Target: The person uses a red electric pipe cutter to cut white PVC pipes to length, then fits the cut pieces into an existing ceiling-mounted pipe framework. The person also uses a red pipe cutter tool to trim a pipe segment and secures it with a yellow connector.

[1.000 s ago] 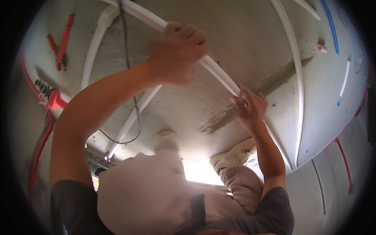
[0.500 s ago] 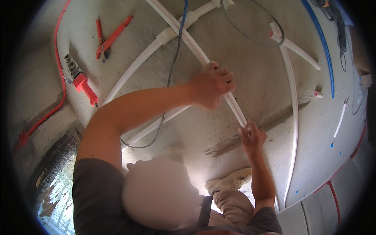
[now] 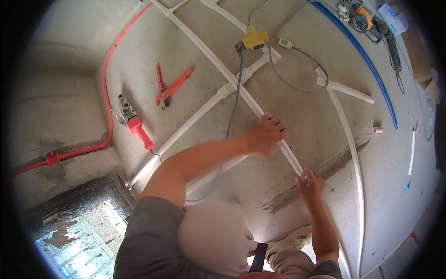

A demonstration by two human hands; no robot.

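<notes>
My left hand is closed around a long white plastic pipe, its arm reaching across in front of me. At the pipe's near end, my right hand grips it with thumb and fingers. The pipe runs slantwise up and left to a white fitting at the far edge. It crosses over another white pipe that has fittings on it. To the left lie red-handled pipe cutters and a pipe welding tool with a red handle and metal heads.
A yellow power socket block and a green-and-white plug lie ahead with grey cords. White pipes, a short offcut and a blue hose are at right. An orange power tool is at far right; red conduit runs left.
The view has shifted, bringing the socket block and plug into sight. Both hands keep their hold on the pipe, with little movement along it.
</notes>
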